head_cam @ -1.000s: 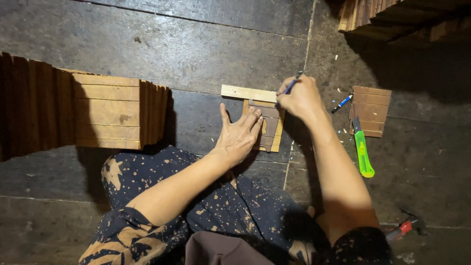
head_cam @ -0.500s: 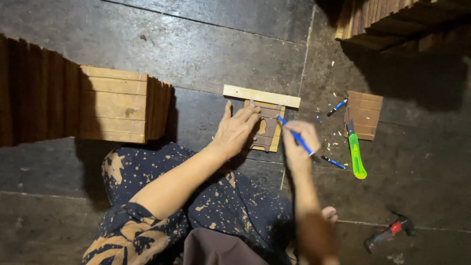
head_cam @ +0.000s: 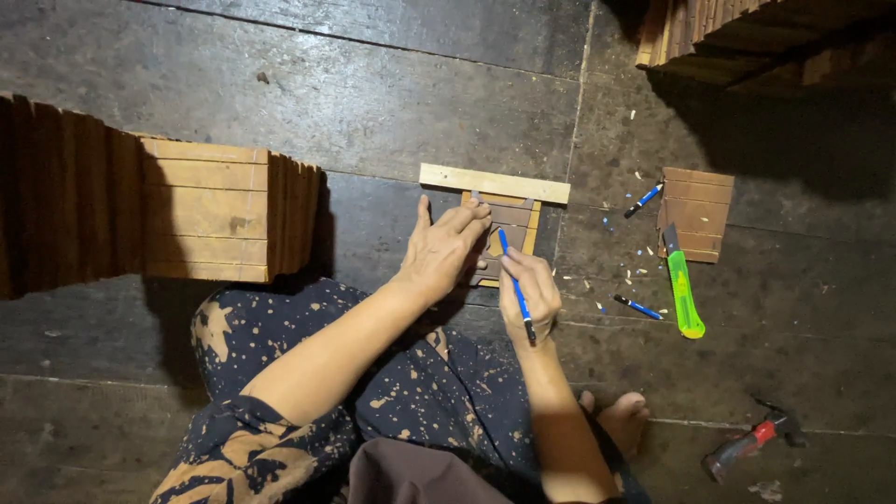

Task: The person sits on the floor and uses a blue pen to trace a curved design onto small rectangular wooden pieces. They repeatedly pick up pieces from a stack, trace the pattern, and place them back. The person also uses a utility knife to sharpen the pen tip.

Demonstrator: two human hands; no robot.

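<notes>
the small brown slatted wooden panel (head_cam: pixel 511 217) — just below the pale wooden strip (head_cam: pixel 494 183) — is pressed flat by the left hand (head_cam: pixel 439 254), while a blue pen (head_cam: pixel 515 285), tip pointed up onto it, is gripped by the right hand (head_cam: pixel 530 294).

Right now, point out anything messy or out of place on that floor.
Small pale chips lie scattered on the dark floor between the wooden piece and the green utility knife; two blue pens lie loose among them.

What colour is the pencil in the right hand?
Blue with a dark end; the pencil shows in the head view, held in the right hand.
</notes>
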